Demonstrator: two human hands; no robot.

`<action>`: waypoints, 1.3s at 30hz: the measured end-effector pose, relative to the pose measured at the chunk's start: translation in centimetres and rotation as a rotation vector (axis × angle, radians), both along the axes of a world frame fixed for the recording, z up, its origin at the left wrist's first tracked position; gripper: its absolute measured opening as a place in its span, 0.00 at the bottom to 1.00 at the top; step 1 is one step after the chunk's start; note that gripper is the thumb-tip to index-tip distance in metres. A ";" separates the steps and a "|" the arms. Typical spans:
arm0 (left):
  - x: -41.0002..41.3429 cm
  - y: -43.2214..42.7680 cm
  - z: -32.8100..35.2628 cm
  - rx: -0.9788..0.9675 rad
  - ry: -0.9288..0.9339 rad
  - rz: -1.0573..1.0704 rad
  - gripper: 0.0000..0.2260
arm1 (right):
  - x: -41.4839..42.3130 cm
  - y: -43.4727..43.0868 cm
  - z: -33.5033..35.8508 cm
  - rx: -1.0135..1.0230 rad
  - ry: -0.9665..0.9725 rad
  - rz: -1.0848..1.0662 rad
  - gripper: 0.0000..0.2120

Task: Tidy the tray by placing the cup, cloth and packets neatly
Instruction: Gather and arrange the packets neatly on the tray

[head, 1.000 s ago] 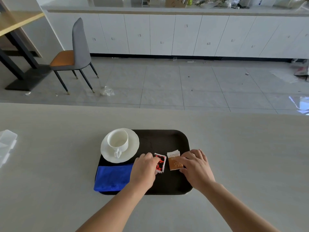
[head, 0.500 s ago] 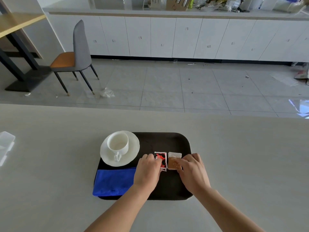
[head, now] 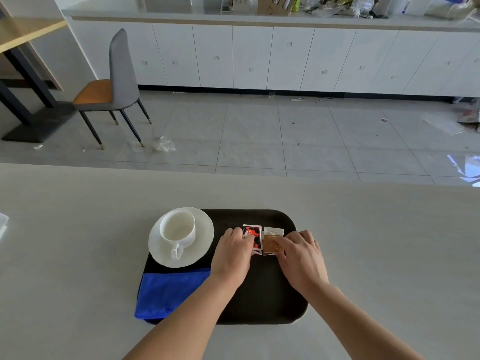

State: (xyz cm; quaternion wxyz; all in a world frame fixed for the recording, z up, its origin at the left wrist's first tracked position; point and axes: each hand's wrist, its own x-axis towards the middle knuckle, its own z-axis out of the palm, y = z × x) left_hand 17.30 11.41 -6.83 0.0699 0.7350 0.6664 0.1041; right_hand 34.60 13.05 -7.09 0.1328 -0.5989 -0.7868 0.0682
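Packets (head: 262, 239) now side by side, hands (head: 232, 253) atop

Grey chair (head: 117, 81) by dark-legged table (head: 23, 35); white cabinets (head: 285, 58); crumpled plastic, perhaps (head: 164, 144), on floor.

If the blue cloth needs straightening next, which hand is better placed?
Probably the left hand. It lies just right of the blue cloth, on the red packet; the right hand sits farther right, on the brown packet.

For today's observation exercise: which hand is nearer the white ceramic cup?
Left. The left hand lies just right of the white ceramic cup; the right hand lies farther right.
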 end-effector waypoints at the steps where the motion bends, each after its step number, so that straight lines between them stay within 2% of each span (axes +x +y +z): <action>1: 0.1 0.3 0.0 0.004 -0.002 0.004 0.14 | 0.0 0.1 -0.1 0.003 0.006 -0.002 0.10; 7: 0.1 2.0 -0.1 0.017 -0.002 0.019 0.11 | -0.2 1.2 -0.5 0.051 0.010 -0.006 0.12; 11: -0.3 2.2 -0.6 0.038 -0.035 0.010 0.15 | 0.0 1.2 -1.0 0.092 0.018 0.007 0.14; 19: -0.6 1.5 -0.4 0.042 -0.124 0.013 0.16 | 0.4 0.9 -0.7 0.006 0.097 -0.014 0.14; 24: -1.1 1.6 -0.3 0.040 -0.148 -0.005 0.16 | 0.1 1.6 0.0 -0.035 0.025 0.016 0.13; 28: -1.1 1.6 -0.5 0.050 -0.138 -0.012 0.14 | 0.1 1.7 -0.1 -0.059 -0.036 0.040 0.17; 39: -1.3 1.8 -0.9 0.075 -0.157 0.005 0.12 | -0.9 2.7 -0.9 -0.031 -0.018 -0.001 0.20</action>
